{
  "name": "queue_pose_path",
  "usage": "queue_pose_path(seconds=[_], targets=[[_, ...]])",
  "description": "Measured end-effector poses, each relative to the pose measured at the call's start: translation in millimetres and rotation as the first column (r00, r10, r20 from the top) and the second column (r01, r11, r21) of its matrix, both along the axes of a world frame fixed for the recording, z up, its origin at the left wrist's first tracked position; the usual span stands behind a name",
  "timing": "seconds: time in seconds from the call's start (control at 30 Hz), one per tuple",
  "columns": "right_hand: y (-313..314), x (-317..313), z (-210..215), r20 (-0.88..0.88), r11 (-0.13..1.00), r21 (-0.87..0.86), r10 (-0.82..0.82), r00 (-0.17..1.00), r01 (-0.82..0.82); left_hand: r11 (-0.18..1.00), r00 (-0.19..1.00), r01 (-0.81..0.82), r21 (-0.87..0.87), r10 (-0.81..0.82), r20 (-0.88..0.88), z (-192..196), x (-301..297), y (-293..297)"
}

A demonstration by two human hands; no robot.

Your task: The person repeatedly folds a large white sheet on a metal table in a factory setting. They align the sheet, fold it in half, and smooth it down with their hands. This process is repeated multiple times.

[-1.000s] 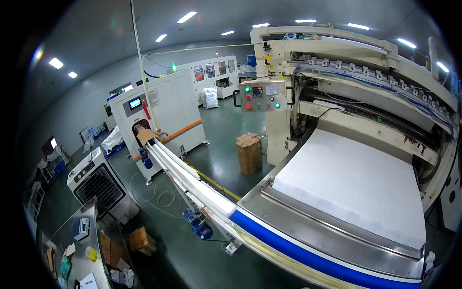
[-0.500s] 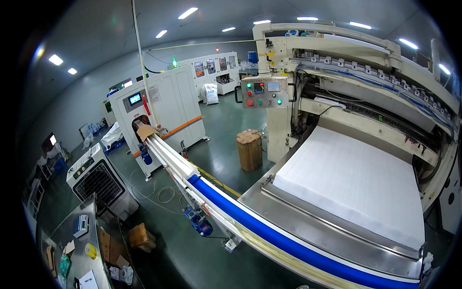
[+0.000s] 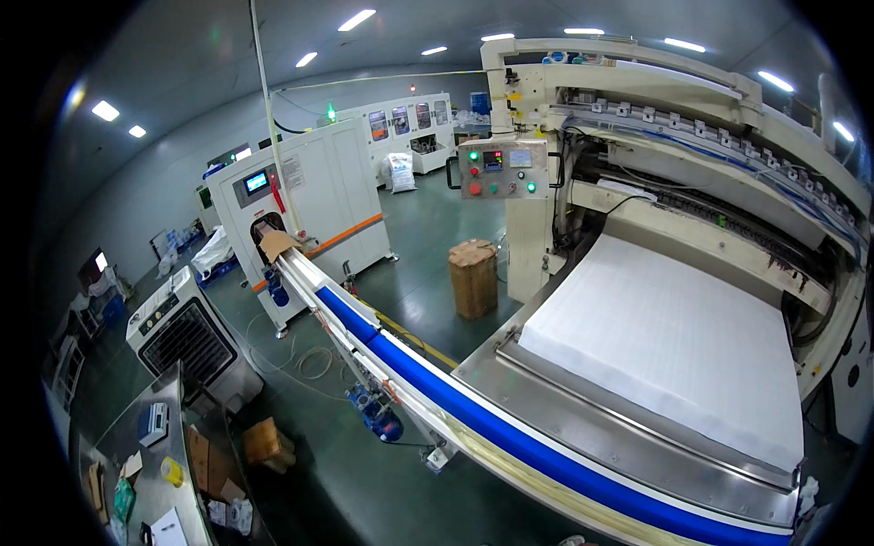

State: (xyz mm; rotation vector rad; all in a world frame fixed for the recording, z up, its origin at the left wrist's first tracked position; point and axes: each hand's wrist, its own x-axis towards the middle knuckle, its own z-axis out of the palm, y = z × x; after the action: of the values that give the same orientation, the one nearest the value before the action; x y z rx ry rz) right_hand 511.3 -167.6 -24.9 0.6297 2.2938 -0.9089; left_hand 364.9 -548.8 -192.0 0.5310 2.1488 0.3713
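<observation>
Neither of my hands is in view. A wide stack of white sheet material (image 3: 660, 337) lies on the steel bed (image 3: 546, 391) of a large cream-coloured machine (image 3: 528, 218) at the right. Along the bed's near-left side runs a long conveyor with a blue belt (image 3: 437, 391), slanting up to an opening in a white cabinet machine (image 3: 319, 196). A long white piece (image 3: 299, 271) lies at the conveyor's far end, close to that opening. A bent piece of brown cardboard (image 3: 276, 243) covers the conveyor there.
A control panel (image 3: 503, 173) with lit buttons juts from the cream machine. A brown carton-like block (image 3: 473, 280) stands on the floor behind the conveyor. At left are an air cooler (image 3: 187, 337), a steel table (image 3: 137, 469) with a scale (image 3: 153, 423), and loose hoses (image 3: 314, 364).
The long white piece has slid along the conveyor toward the white cabinet machine, baring more blue belt. My view has shifted very slightly.
</observation>
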Motion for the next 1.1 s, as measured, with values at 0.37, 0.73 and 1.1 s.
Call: queue_pose_path(seconds=[0.37, 0.73, 1.1], targets=[[2.5, 2.0, -11.6, 0.028, 1.0, 0.015, 0.012, 1.0, -0.012, 0.999, 0.999, 0.027, 0.028, -0.028, 0.045, 54.7, -0.8, -12.3], [6.5, 9.7, -19.0, 0.056, 1.0, 0.03, 0.002, 0.998, -0.003, 1.0, 1.0, -0.006, -0.027, 0.006, 0.026, 56.0, -1.8, -0.7], [10.3, 20.4, -27.7, 0.078, 0.999, 0.045, -0.017, 0.997, 0.013, 0.998, 0.997, -0.039, -0.041, 0.041, 0.069, 62.4, -2.3, 6.2]])
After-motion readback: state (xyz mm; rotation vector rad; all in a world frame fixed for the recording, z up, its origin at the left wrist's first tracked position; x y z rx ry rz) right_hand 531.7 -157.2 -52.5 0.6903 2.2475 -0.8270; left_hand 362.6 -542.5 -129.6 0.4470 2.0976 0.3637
